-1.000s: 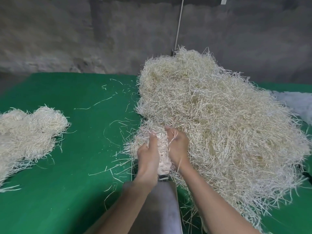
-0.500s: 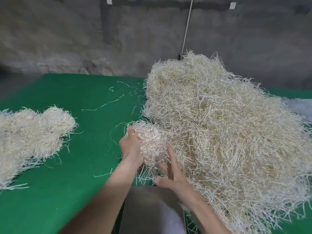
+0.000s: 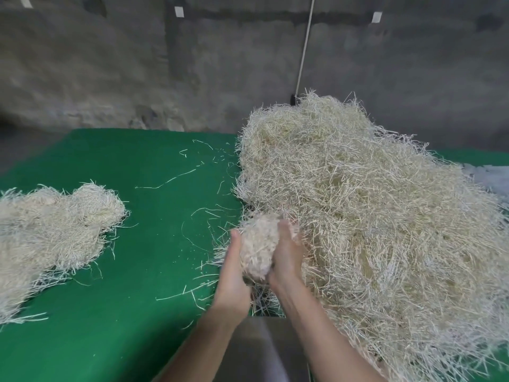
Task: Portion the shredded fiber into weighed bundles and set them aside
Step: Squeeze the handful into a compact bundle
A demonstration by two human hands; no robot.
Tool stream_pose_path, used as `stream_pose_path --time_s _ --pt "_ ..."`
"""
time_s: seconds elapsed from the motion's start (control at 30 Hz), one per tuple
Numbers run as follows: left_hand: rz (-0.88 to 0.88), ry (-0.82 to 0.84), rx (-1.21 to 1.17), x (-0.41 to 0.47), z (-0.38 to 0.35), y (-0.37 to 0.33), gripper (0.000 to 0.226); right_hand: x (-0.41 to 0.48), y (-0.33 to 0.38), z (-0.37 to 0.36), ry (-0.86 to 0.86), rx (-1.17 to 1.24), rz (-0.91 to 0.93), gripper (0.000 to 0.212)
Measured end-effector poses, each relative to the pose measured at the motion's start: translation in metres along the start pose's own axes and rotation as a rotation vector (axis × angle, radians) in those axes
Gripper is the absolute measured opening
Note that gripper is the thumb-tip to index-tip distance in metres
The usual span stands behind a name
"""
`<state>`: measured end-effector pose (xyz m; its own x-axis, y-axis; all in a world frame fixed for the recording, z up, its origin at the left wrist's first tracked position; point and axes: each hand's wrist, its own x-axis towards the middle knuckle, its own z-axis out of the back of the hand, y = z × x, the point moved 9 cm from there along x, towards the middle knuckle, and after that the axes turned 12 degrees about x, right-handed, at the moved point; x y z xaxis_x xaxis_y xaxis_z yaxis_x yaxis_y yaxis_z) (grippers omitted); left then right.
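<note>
I saw the left hand (image 3: 234, 268) and right hand (image 3: 286, 252) cupping a fiber wad (image 3: 257, 249) against the heap (image 3: 358, 216), near the desk's (image 3: 137, 271) front edge; judged light, springy, shedding, best squeezed from both sides

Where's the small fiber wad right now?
Head view, lower centre: the fiber wad is cupped between the left hand and right hand, against the big pile's near-left edge.

no readable text, numbers or brand marks anywhere; three small white tags (image 3: 179, 11) on the grey wall (image 3: 110, 64) are too small and blurred to show any writing
</note>
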<state>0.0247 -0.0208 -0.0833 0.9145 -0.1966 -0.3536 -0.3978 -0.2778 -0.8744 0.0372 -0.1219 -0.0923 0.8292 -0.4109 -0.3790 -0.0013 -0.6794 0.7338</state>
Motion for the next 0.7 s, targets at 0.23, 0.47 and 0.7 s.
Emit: stream_pose_path --time_s 0.23,0.47,0.7 --pt "-0.247 -0.336 0.446 0.021 0.027 -0.041 0.042 -0.024 0.019 -0.031 0.237 -0.711 0.495 0.032" --pt "0.007 0.005 0.049 0.024 0.035 0.006 0.064 0.012 0.027 -0.008 0.017 -0.410 0.399 0.020" --pt "-0.088 -0.141 0.083 0.027 0.072 0.012 0.080 0.009 -0.035 -0.039 0.217 -0.686 0.261 0.044"
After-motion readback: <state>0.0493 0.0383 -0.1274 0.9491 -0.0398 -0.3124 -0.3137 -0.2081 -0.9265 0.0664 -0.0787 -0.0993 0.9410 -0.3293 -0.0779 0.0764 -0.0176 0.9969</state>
